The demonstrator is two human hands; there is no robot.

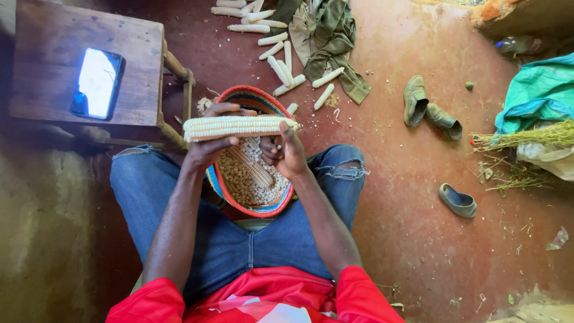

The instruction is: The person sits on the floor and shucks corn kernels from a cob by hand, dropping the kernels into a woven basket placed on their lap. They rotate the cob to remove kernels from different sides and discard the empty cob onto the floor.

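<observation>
floor: bare reddish earth floor [418, 197], scattered with loose kernels and bits of husk, seen from above a seated person in blue jeans and a red top.
left hand: the left hand [209, 140] is wrapped around the left end of a pale corn cob [239, 126], fingers curled over the top, thumb under it.
right hand: the right hand [286, 152] has the cob's right end, thumb stretched up along it, the other fingers curled in below.
cob: held level, crosswise, right above the basket, rows of kernels on it.
basket: a round woven basket [281, 203] with an orange and blue rim sits on the lap between the knees, holding loose kernels and one stripped cob lying in them.
stool: a wooden stool [54, 54] to the left, a phone [97, 83] with a lit screen lying on it.
pile: a pile of corn cobs [278, 63] on the floor beyond the basket, beside a crumpled olive cloth [329, 42].
right side: a pair of shoes [427, 107], a single slipper [458, 201], a teal cloth [538, 93] and a bundle of dry grass stems [520, 139].
</observation>
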